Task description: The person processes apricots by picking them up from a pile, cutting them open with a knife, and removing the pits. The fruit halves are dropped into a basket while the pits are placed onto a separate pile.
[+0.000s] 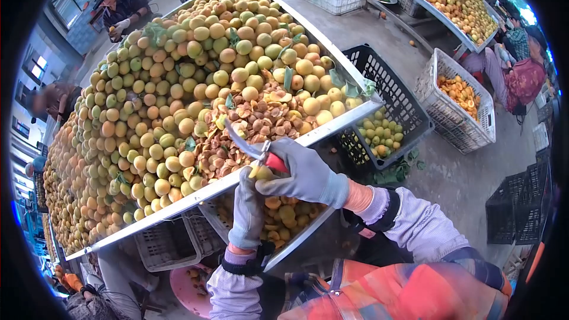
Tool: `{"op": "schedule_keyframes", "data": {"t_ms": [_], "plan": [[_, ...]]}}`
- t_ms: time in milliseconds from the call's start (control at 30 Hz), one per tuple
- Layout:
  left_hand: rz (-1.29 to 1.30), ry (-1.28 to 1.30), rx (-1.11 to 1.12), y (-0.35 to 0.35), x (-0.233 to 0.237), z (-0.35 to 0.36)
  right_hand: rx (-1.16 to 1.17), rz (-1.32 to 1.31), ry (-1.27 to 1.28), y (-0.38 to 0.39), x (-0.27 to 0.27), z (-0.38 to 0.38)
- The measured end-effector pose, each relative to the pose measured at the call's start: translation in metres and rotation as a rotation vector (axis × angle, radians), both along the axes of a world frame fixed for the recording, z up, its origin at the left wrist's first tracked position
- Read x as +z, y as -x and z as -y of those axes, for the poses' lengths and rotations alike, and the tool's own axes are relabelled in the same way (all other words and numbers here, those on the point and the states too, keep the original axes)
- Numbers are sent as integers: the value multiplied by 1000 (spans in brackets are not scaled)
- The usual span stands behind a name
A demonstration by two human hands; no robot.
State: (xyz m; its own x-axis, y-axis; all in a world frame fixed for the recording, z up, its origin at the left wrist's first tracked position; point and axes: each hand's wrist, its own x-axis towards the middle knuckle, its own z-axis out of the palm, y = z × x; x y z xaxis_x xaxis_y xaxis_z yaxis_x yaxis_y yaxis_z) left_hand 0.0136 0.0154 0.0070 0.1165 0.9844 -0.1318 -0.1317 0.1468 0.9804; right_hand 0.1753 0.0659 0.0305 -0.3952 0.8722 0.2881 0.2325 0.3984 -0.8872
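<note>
My right hand (pixel 308 173), in a grey glove, is closed around the red handle of a curved-blade knife (pixel 246 145). The blade points up and away over the sorting table (pixel 195 201). Just left of it, my gloved left hand (pixel 246 210) pinches an apricot (pixel 261 172), partly hidden by the fingers and touching the right thumb. Beyond both hands lies a heap of brown pits and cut scraps (pixel 252 120). Whole yellow-green apricots (pixel 148 112) cover the rest of the table, with a few leaves among them.
Below the table edge, a crate holds apricot pieces (pixel 287 216). A black crate (pixel 409 106) with green fruit stands right, near a white crate (pixel 430 86) of orange halves. A pink basin (pixel 184 293) sits on the floor. Across the table is a person (pixel 121 9) in gloves.
</note>
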Motion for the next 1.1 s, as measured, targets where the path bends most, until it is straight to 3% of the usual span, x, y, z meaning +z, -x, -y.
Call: {"op": "schedule_keyframes", "data": {"t_ms": [33,233,300,333,433,533,600,633,700,800,933,1033,1100], "plan": [[-103,-121,-31,1,-3,1,52,39,-69,0,-2,-1],[-99,-159,-2,2,-18,3,83,43,-95,3,-8,4],[159,120,84,2,-21,0,87,31,-111,3,-12,3],[160,122,85,2,-20,0,69,51,-128,4,-14,4],[147,53,12,2,-11,-1,76,41,-119,3,-9,6],[-59,-28,-118,7,-17,1,103,-16,-97,5,-6,10],[239,29,71,-5,-10,7,104,-44,-102,6,-6,11],[240,30,72,-6,-8,7,111,-47,-105,6,-6,12],[-20,-91,7,-8,-4,5,118,-50,-107,5,-5,12],[-208,-230,-29,-11,-7,8,115,-31,-138,1,-2,14],[-222,-345,-4,-11,-26,14,142,-47,-200,-1,-6,17],[-188,-176,-41,-9,-20,17,176,-4,-253,-3,-5,18],[-519,-512,-88,-10,-15,15,189,36,-271,-3,-5,18]]}}
